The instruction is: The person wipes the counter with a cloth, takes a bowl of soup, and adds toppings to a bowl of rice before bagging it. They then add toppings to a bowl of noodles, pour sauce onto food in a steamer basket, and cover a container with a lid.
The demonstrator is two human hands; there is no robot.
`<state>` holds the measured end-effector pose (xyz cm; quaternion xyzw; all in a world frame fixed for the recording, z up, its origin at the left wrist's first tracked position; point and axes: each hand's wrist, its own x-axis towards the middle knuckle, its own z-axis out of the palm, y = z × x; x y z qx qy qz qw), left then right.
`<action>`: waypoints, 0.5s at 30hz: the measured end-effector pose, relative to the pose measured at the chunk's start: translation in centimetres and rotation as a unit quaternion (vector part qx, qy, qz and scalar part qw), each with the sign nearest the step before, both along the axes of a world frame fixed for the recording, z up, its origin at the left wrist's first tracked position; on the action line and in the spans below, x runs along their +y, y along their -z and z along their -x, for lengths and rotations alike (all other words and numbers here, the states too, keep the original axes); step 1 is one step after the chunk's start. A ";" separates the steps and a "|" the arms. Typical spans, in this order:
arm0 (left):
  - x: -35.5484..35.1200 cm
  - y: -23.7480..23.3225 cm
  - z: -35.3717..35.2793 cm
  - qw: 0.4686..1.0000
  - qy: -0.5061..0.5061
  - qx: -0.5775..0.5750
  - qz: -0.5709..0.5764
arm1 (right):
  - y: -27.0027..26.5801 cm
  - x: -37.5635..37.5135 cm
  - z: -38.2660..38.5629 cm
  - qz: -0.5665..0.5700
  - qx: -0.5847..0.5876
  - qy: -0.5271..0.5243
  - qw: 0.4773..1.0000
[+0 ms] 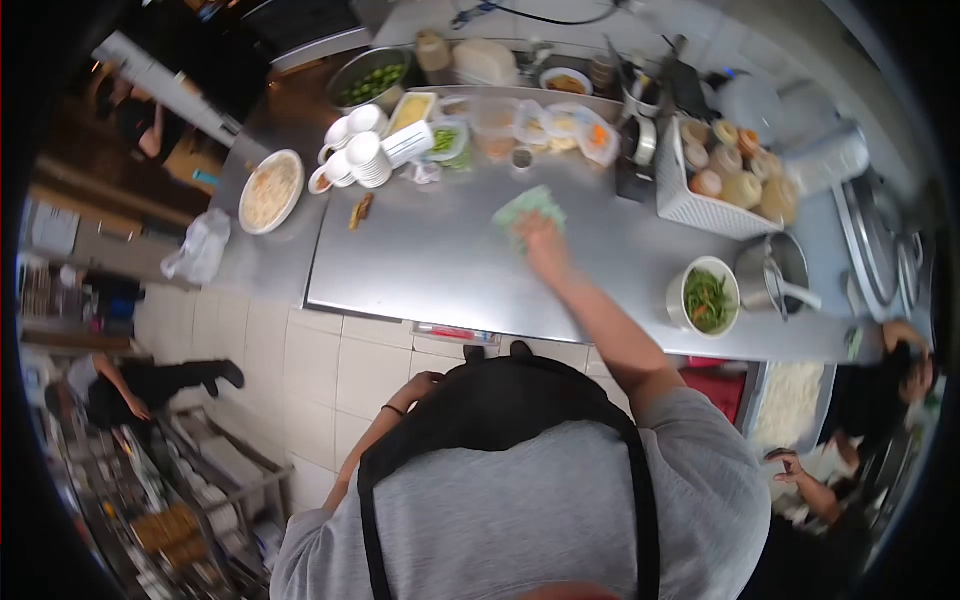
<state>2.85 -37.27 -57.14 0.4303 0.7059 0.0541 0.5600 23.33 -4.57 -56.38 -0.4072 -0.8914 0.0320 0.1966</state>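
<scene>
My right hand point(541, 238) reaches out over the steel counter point(420, 260) and presses on a pale green cloth point(525, 205). The cloth lies bunched and spread under its fingers. By my waist, at the edge of the black apron point(480, 405), hangs my left hand point(424, 384), away from the counter. It is small in view and its fingers are partly hidden, so I cannot make out whether it is open or closed. A small brown piece point(361, 210) lies on the counter to the left of the cloth.
Along the back stand stacked white cups point(368, 160), a pot of green produce point(370, 85) and tubs point(495, 125). A basket of bottles point(700, 210), a bowl of greens point(709, 297) and a pot point(770, 270) occupy the right. Other people are at both sides.
</scene>
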 end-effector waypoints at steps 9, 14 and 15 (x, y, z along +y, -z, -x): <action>12.0 -9.9 -1.1 0.943 0.317 -0.092 -0.038 | -2.5 0.3 -8.5 -0.022 -0.097 0.264 0.959; 18.9 -15.3 -6.5 0.888 0.409 -0.186 -0.098 | -5.5 -12.0 -13.8 0.083 -0.060 0.303 0.948; 20.4 -15.4 -7.8 0.875 0.419 -0.203 -0.132 | -5.6 -13.9 -15.5 0.106 -0.065 0.312 0.942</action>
